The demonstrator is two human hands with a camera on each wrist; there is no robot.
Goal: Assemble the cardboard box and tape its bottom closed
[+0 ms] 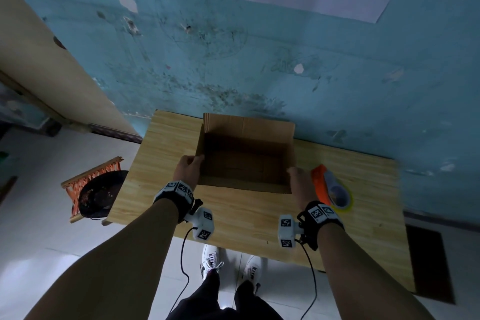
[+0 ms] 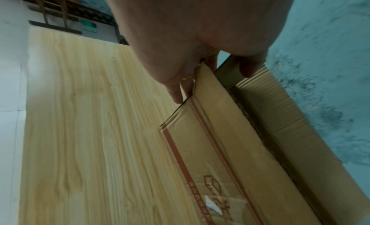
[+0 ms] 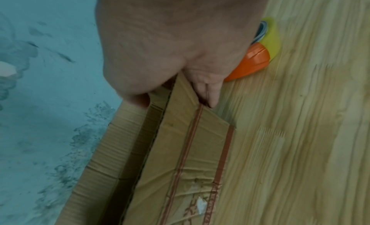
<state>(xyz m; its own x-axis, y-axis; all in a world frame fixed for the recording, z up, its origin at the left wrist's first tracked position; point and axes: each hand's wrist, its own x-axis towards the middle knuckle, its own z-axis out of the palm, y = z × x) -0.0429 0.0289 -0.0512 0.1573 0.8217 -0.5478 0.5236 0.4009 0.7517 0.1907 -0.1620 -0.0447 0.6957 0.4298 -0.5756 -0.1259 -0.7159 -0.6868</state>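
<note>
A brown cardboard box [image 1: 246, 126] stands squared up and open-topped on the wooden table [image 1: 161, 184]; its dark inside shows. My left hand [image 1: 189, 167] grips the box's left wall near the front corner, thumb inside and fingers [image 2: 176, 92] outside. On the other side my right hand [image 1: 298, 179] holds the right wall the same way, fingers [image 3: 210, 92] down the outer face. The box [image 2: 216, 133] has red stripes and printing on its front face [image 3: 192, 149]. An orange tape dispenser with a yellowish roll [image 1: 332, 187] lies on the table just right of my right hand.
The table stands against a worn blue wall [image 1: 233, 60]. Left of it on the pale floor is a small orange woven stool [image 1: 91, 187] with a dark object on it. My white shoes [image 1: 211, 260] show below the table's front edge. The tape dispenser [image 3: 258, 57] lies behind my right hand.
</note>
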